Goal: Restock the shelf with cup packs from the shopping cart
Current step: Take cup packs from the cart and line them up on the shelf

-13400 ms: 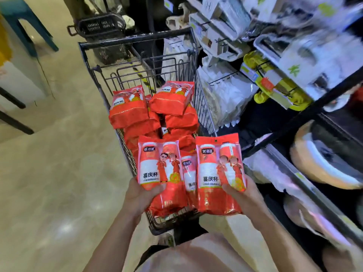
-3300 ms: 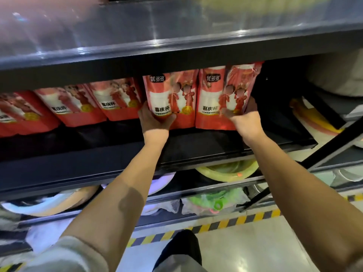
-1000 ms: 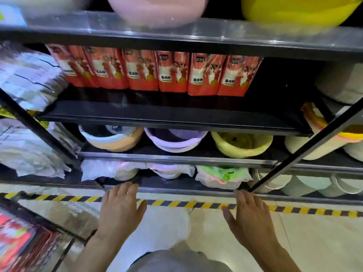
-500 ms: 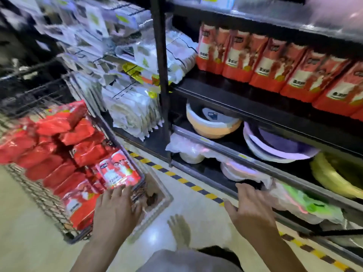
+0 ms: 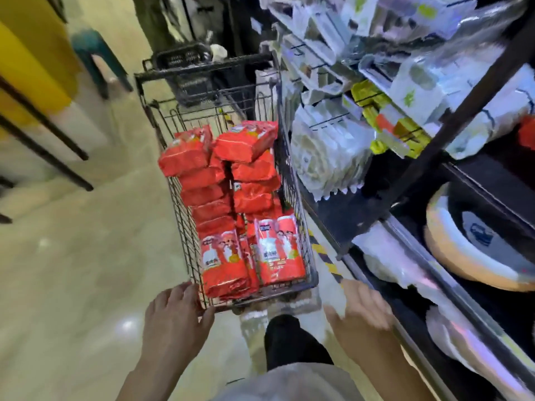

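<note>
- the shopping cart [image 5: 185, 227] sits lengthwise down the aisle, right wall just beside the shelf unit [image 5: 463, 117]; only a thin gap between them, with some yellow-black floor tape [image 5: 324, 256] showing in it
- left of the cart it's wide open floor [image 5: 72, 270]; dark furniture legs [image 5: 43, 140] and a green stool [image 5: 95, 53] are well off to the far left; a black basket [image 5: 185, 56] sits just past the cart's far end
- red cup packs [image 5: 246, 146] fill the cart in two stacked columns from far end to near end; the top ones poke above the rim; two stand upright with labels showing against the near wall
- left hand [image 5: 176, 316] is palm down, fingers loose and spread, holding nothing; fingertips are right at the cart's near left corner; can't tell if the thumb actually touches the wire
- right hand [image 5: 362, 316] is blurry but also palm down, fingers spread, empty; it's between the cart's near right corner and the lower shelf edge
- white hanging packs [image 5: 327, 157] crowd the upper shelf next to the cart; a big basin [image 5: 477, 250] sits lower down
</note>
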Demonstrator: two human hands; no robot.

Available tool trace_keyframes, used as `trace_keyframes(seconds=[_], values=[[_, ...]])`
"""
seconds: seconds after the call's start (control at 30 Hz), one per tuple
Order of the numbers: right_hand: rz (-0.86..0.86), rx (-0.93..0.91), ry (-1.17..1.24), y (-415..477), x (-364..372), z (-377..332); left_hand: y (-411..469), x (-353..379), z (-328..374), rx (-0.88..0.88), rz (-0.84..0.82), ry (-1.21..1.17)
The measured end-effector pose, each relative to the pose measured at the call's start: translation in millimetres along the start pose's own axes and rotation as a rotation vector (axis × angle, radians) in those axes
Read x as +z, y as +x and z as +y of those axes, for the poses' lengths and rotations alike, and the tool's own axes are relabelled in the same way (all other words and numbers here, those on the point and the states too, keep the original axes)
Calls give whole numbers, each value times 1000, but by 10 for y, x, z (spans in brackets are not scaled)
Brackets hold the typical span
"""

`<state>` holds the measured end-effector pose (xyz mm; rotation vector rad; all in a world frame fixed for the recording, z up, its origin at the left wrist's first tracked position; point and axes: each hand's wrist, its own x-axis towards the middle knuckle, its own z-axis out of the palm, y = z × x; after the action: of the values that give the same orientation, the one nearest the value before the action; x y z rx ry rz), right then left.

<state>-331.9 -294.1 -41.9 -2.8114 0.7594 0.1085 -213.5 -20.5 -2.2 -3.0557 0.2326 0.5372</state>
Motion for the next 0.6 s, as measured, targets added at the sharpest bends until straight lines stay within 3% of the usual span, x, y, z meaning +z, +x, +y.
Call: trace_keyframes(seconds=[0.17, 0.37, 0.5, 0.6], values=[[-170, -97, 76, 873, -15, -304, 393, -157, 52, -127, -17, -85], [-138, -228, 149, 2031, -165, -820, 1308, -622, 154, -160, 59, -9], [-245, -210, 136, 2840, -290, -1203, 2131, -923, 131, -198, 98, -31], [-306, -149, 246, 3395, -316, -1501, 2824, -1100, 26, -272, 131, -176]])
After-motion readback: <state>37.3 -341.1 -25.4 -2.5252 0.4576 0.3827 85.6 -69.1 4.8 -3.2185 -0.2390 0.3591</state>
